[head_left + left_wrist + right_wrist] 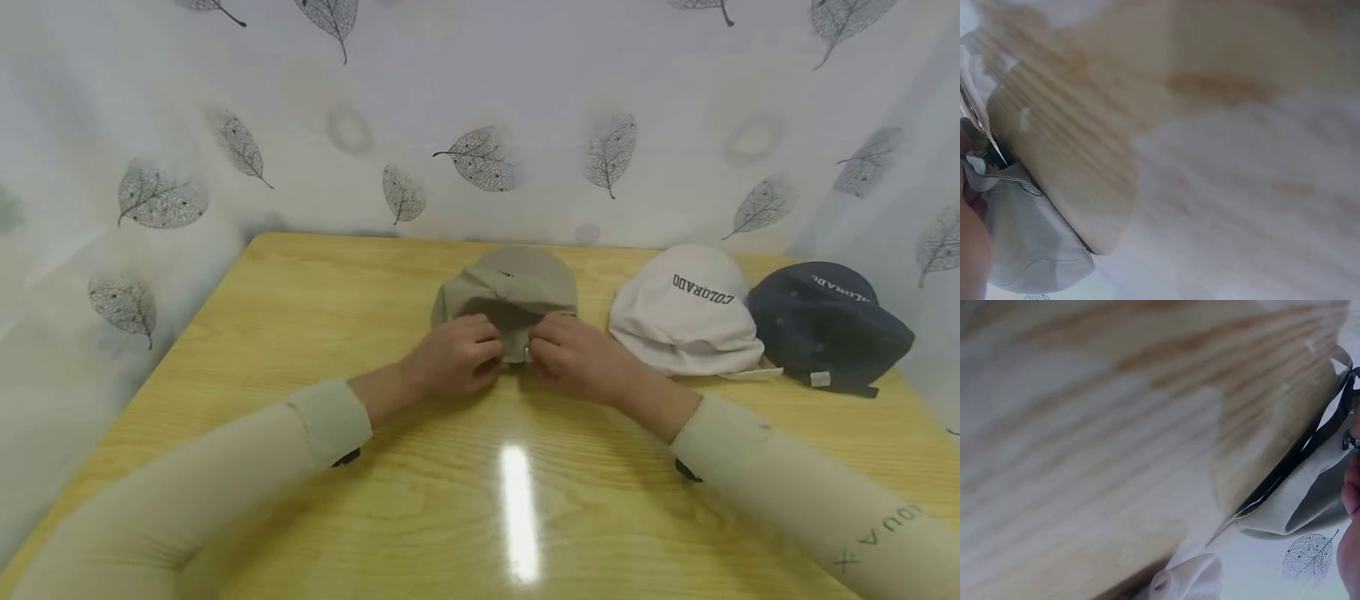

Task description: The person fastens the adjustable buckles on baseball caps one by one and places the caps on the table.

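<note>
An olive-khaki baseball cap (pixel 517 279) lies on the table with its back opening toward me. At the left side of that opening, my left hand (pixel 459 354) curls its fingers on the cap's edge; its fingertips are partly hidden. My right hand (pixel 581 358) pinches the right end of the back strap, beside a small shiny buckle (pixel 527 355). The left wrist view has the cap's fabric (pixel 1035 231) at lower left, with fingers at its edge. In the right wrist view, a metal buckle (pixel 1350 441) and dark inner band (pixel 1279 472) show beside the fingers.
To the right sit a white cap (pixel 682 312) lettered COLORADO and a navy cap (pixel 817 325) with similar lettering, side by side. The glossy wooden table (pixel 337 283) reflects a bright streak of light. A leaf-patterned curtain (pixel 525 83) hangs behind the table.
</note>
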### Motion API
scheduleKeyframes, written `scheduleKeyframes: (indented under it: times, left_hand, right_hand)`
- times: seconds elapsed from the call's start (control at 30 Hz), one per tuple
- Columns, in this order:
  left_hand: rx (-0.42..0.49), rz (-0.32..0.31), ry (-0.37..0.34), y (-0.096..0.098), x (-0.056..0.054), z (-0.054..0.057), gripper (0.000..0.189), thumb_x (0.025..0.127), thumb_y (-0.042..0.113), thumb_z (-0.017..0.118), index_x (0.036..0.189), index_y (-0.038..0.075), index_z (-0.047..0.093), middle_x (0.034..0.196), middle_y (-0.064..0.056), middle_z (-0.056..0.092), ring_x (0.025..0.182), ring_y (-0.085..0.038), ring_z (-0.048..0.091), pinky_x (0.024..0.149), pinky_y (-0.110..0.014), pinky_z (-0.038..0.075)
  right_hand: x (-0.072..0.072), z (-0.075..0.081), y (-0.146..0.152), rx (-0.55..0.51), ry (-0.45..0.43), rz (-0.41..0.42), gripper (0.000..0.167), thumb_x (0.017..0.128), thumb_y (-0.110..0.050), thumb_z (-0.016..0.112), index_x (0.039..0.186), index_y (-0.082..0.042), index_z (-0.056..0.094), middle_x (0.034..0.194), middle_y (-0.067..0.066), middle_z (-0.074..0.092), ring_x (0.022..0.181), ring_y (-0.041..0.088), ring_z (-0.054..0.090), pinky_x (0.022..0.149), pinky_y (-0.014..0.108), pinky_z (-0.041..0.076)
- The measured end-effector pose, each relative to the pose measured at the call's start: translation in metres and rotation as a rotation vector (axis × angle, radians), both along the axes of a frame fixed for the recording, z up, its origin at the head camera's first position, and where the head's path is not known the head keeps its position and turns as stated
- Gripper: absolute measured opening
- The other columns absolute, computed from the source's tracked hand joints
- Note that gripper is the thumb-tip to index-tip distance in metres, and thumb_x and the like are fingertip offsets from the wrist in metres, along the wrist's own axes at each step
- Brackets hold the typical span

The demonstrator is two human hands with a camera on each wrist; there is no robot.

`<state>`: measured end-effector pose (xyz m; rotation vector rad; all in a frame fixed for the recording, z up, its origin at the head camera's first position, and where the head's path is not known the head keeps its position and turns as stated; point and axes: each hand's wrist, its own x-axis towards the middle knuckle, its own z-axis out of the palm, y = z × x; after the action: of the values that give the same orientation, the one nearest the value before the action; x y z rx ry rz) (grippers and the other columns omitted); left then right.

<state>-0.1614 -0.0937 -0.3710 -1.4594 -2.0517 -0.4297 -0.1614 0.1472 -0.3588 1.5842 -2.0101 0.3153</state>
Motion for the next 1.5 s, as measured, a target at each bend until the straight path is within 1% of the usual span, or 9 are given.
scheduleKeyframes:
  times: [0.17, 0.4, 0.47, 0.63, 0.7, 0.8, 1.0, 1.2, 1.5]
  left_hand:
    - [-0.014, 0.005, -0.018, 0.001, 0.001, 0.002, 0.006, 0.079, 0.008, 0.074, 0.08, 0.007, 0.068, 0.085, -0.003, 0.065, 0.076, -0.019, 0.057, 0.071, -0.03, 0.049]
    - [-0.039, -0.008, -0.005, 0.002, 0.0, 0.001, 0.007, 0.078, 0.008, 0.074, 0.079, 0.007, 0.067, 0.084, -0.003, 0.064, 0.076, -0.02, 0.058, 0.072, -0.031, 0.05]
    - [-0.033, -0.007, -0.002, 0.001, 0.0, 0.0, 0.006, 0.077, 0.008, 0.073, 0.079, 0.006, 0.067, 0.084, -0.004, 0.064, 0.077, -0.02, 0.058, 0.073, -0.031, 0.05]
    - [-0.007, 0.002, -0.012, -0.004, 0.0, -0.002, 0.009, 0.075, 0.007, 0.074, 0.081, 0.005, 0.068, 0.084, -0.005, 0.065, 0.078, -0.02, 0.059, 0.075, -0.031, 0.051]
    - [-0.016, 0.002, -0.014, -0.004, 0.0, -0.002, 0.009, 0.076, 0.009, 0.074, 0.081, 0.005, 0.068, 0.085, -0.004, 0.065, 0.079, -0.02, 0.059, 0.076, -0.031, 0.051]
    - [-0.031, 0.002, -0.01, -0.003, 0.0, -0.001, 0.008, 0.077, 0.009, 0.073, 0.082, 0.006, 0.068, 0.085, -0.004, 0.065, 0.079, -0.02, 0.059, 0.076, -0.031, 0.05]
    - [-0.024, -0.002, -0.015, -0.004, 0.0, -0.001, 0.009, 0.076, 0.009, 0.075, 0.081, 0.006, 0.067, 0.085, -0.004, 0.064, 0.079, -0.02, 0.059, 0.077, -0.032, 0.051]
    - [-0.023, -0.007, -0.002, -0.003, -0.001, -0.003, 0.009, 0.076, 0.009, 0.075, 0.08, 0.007, 0.067, 0.084, -0.004, 0.064, 0.078, -0.02, 0.059, 0.075, -0.032, 0.051]
    - [-0.023, -0.029, 0.003, -0.002, -0.002, -0.003, 0.01, 0.076, 0.01, 0.075, 0.081, 0.007, 0.067, 0.084, -0.004, 0.064, 0.078, -0.02, 0.059, 0.075, -0.031, 0.051]
  right_hand:
    - [0.001, -0.002, 0.001, -0.022, -0.058, -0.009, 0.019, 0.069, 0.003, 0.072, 0.076, -0.007, 0.058, 0.087, 0.005, 0.06, 0.08, 0.021, 0.054, 0.074, 0.032, 0.048]
    - [0.004, -0.01, -0.001, -0.064, -0.151, -0.002, 0.022, 0.067, 0.003, 0.076, 0.077, -0.007, 0.059, 0.088, 0.004, 0.06, 0.081, 0.019, 0.055, 0.073, 0.03, 0.048]
    - [0.006, -0.011, -0.002, -0.077, -0.186, -0.027, 0.021, 0.067, 0.001, 0.076, 0.077, -0.007, 0.06, 0.088, 0.004, 0.061, 0.082, 0.019, 0.057, 0.073, 0.03, 0.049]
    - [0.011, -0.007, -0.007, -0.13, -0.301, -0.149, 0.016, 0.071, -0.003, 0.076, 0.078, -0.009, 0.063, 0.086, 0.002, 0.064, 0.086, 0.017, 0.061, 0.075, 0.03, 0.053]
    - [0.011, -0.006, -0.007, -0.147, -0.323, -0.168, 0.016, 0.071, -0.003, 0.076, 0.078, -0.009, 0.063, 0.085, 0.001, 0.064, 0.086, 0.017, 0.061, 0.074, 0.03, 0.053]
    - [0.011, -0.006, -0.007, -0.146, -0.316, -0.161, 0.016, 0.071, -0.002, 0.077, 0.078, -0.008, 0.063, 0.084, 0.001, 0.063, 0.085, 0.017, 0.061, 0.073, 0.031, 0.053]
    - [0.009, -0.007, -0.006, -0.132, -0.315, -0.154, 0.017, 0.071, -0.004, 0.078, 0.078, -0.009, 0.063, 0.086, 0.0, 0.063, 0.086, 0.016, 0.061, 0.073, 0.03, 0.053]
    - [0.008, -0.009, -0.004, -0.137, -0.308, -0.124, 0.018, 0.071, -0.003, 0.079, 0.079, -0.009, 0.064, 0.09, 0.002, 0.065, 0.089, 0.018, 0.061, 0.076, 0.032, 0.053]
    - [0.007, -0.009, -0.004, -0.15, -0.317, -0.142, 0.02, 0.069, -0.001, 0.079, 0.078, -0.01, 0.064, 0.091, 0.001, 0.064, 0.089, 0.016, 0.06, 0.075, 0.03, 0.053]
